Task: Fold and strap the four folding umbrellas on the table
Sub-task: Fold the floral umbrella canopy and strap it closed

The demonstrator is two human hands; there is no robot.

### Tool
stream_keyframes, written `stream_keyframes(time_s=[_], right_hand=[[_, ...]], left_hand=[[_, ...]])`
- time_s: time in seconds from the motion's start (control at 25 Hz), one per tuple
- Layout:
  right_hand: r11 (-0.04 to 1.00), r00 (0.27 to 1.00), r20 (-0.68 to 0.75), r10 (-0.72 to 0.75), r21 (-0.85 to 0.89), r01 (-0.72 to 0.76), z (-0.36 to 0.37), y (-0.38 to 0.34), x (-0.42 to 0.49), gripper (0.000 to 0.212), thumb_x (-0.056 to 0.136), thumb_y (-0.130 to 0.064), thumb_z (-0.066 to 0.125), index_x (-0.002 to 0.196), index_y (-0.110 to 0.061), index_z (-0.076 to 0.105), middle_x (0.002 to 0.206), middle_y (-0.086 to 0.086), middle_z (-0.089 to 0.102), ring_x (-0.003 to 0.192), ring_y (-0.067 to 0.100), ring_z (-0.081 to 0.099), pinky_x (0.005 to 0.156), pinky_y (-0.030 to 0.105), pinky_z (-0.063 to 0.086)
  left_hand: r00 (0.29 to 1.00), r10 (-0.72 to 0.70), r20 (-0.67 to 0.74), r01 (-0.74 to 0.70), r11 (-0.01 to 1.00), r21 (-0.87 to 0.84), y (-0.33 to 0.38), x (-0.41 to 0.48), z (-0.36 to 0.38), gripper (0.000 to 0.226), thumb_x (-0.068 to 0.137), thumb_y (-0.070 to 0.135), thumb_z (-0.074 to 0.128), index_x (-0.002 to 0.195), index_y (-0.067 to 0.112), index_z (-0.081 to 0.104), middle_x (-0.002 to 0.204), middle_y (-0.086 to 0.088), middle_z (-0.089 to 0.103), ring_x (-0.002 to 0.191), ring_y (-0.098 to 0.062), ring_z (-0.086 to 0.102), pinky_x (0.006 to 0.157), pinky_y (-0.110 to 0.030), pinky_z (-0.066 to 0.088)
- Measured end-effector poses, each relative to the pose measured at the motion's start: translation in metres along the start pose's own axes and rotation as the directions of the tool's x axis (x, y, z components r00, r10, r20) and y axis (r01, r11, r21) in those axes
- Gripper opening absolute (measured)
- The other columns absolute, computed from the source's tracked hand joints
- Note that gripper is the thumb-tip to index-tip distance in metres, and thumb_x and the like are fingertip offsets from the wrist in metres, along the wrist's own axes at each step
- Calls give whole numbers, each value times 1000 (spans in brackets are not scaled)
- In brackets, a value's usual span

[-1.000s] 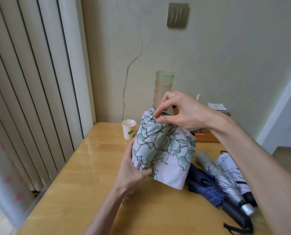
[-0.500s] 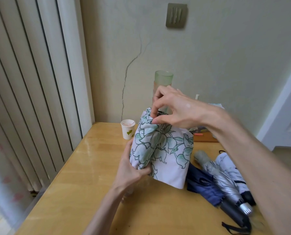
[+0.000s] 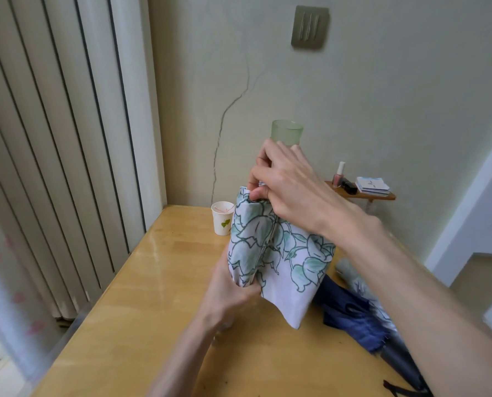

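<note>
A paper cup (image 3: 222, 217) stands at the back of the desk (image 3: 141, 282), just left of the held umbrella (image 3: 276, 259). A glass (image 3: 286, 131) stands behind it; other umbrellas (image 3: 350, 319) lie on its right.

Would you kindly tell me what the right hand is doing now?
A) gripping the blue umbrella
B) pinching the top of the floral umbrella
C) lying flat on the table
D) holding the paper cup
B: the right hand pinches the fabric at the top of the floral umbrella, whose lower part the left hand grips.

No legible text or numbers; only a green leaf emblem on the paper cup (image 3: 222, 218).
</note>
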State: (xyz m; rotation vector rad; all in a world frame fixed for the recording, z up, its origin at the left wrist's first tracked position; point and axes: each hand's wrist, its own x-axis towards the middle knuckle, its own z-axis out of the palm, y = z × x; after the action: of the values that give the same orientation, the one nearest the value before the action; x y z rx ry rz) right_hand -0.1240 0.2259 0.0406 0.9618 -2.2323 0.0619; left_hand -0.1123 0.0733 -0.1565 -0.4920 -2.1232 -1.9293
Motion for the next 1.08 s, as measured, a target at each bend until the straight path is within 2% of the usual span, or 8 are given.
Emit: stream_keyframes(time_s=[0.08,0.28,0.44,0.56,0.68,0.84,1.0,1.08], right_hand=[[999,1000,-28,-7,39,8,7,1,-2,3,95,-18,73,94,-15,72,95,1,50,92,19,48,84,31,30],[824,929,236,284,436,-362,-11,23,1,3,89,-44,81,90,-41,80,94,-8,64,98,18,61,93,45,50],[865,900,372,226,349,-362,-30,30,3,4,88,-36,84,92,-37,82,96,-2,65,94,13,59,85,32,48],[915,865,461,196,230,-330,-36,27,9,7,89,-35,84,96,-37,82,95,-14,61,93,3,53,77,21,39],[923,876,453,167,241,-300,-36,20,11,3,95,-31,79,97,-29,80,100,-10,56,105,8,50,92,28,39],[934,892,431,134,246,-259,-32,10,11,8,102,-27,68,95,-31,68,107,-5,48,113,11,41,106,33,33],[889,869,448,210,283,-361,-26,17,10,24,106,-33,61,102,-16,77,103,8,62,104,25,58,101,44,47],[853,870,432,236,337,-398,-29,22,7,23,104,-36,64,104,-21,82,96,4,69,93,19,64,92,42,52]], left_hand=[[1000,-9,-26,10,1000,5,-2,0,-2,68,71,1,83,132,18,56,110,17,76,98,-7,74,75,-23,59],[997,1,-74,-1,1000,-1,-5,2,-3,77,72,-11,83,140,13,56,120,10,75,112,-16,73,85,-35,64],[996,15,-86,-13,1000,15,-4,1,0,79,73,-13,81,143,13,55,122,8,75,114,-15,72,93,-39,63],[996,31,-83,-31,1000,1,-6,2,1,79,72,-15,80,142,11,54,122,6,75,113,-17,73,92,-39,63],[998,21,-56,-20,1000,18,-3,1,3,82,73,-12,83,145,13,51,123,11,74,114,-15,72,90,-31,62],[997,-2,-73,3,1000,6,-5,2,0,88,73,-4,86,148,22,49,128,9,71,116,-18,71,85,-51,64],[992,-37,-122,36,999,-14,-8,2,-3,83,72,-5,83,143,25,53,124,5,73,112,-21,73,85,-60,63],[993,-34,-115,33,999,-12,-10,2,-2,83,71,-5,84,142,24,54,124,6,72,113,-19,72,86,-60,63]])
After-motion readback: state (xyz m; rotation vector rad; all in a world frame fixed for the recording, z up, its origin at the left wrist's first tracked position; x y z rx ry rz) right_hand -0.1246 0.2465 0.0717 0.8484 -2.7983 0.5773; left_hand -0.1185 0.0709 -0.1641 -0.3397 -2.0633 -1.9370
